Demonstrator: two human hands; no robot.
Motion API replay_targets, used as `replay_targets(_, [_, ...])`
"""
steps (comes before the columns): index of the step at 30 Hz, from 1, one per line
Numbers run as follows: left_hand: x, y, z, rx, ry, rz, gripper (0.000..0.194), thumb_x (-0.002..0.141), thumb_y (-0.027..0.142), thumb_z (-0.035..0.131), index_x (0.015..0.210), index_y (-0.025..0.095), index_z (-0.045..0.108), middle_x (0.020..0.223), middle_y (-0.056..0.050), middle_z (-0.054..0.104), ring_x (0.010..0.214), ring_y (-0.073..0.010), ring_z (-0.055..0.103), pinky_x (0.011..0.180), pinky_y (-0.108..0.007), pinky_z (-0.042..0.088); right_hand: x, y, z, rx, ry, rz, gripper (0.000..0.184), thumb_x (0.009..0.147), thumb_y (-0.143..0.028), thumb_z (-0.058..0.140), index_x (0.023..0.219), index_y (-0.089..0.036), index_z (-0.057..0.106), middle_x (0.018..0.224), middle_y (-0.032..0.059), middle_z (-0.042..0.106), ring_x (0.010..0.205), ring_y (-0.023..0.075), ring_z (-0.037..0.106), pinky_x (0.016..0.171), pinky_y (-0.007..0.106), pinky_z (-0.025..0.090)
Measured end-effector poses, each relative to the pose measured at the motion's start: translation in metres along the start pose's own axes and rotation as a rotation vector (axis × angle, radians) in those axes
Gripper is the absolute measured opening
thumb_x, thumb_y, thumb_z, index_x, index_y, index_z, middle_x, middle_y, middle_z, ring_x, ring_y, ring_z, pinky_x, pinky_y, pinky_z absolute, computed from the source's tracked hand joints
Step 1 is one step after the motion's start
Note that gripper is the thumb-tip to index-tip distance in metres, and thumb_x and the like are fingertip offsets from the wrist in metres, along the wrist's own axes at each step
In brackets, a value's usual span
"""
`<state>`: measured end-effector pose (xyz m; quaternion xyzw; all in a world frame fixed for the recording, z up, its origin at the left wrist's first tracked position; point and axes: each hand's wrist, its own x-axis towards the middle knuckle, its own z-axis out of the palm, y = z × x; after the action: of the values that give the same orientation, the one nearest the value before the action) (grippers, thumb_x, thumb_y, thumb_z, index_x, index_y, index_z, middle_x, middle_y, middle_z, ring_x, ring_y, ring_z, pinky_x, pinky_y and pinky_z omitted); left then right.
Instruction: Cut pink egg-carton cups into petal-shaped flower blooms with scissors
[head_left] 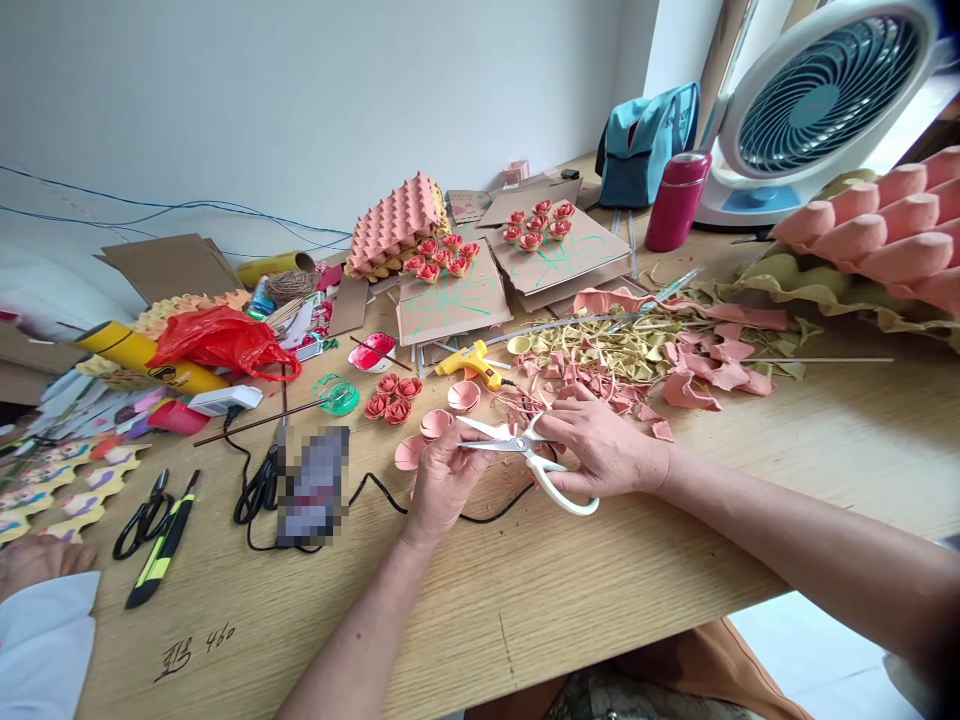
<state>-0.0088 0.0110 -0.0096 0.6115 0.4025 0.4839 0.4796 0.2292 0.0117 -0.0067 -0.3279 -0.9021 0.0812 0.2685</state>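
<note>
White-handled scissors (520, 443) are in my right hand (611, 445), whose fingers go through the loops; the blades are apart and point left. At the blade tips my left hand (441, 480) has its fingers pinched together. Whatever it holds is hidden by the fingers. Pink egg-carton cups (409, 453) lie just behind and left of my left hand. Behind them is a cluster of red carton flowers (391, 398). A yellow hot glue gun (474, 364) rests beyond my hands, beside pink and yellow-green carton scraps (600, 350).
Cardboard sheets with red flowers (454, 300), stacked egg trays (397, 225), a pink flask (677, 202) and a fan (817, 105) stand behind. Leftward are a blurred-out object (315, 490), black scissors (146, 518), a utility knife (163, 545) and another person's hand (45, 565). A black cord (375, 485) crosses the table.
</note>
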Motion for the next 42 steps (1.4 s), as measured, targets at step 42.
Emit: replay_targets(42, [-0.006,0.008,0.008,0.316,-0.203,0.096,0.027,0.082,0.018,0.071,0.106,0.021,0.058,0.086,-0.001,0.068,0.081,-0.0161,0.066,0.082,-0.032,0.053,0.006,-0.020,0.009,0.823,0.129,0.347,0.022,0.084,-0.034,0.073,0.091,-0.021,0.057,0.084,-0.0007,0.058,0.077,0.0155,0.052,0.069,0.028,0.046])
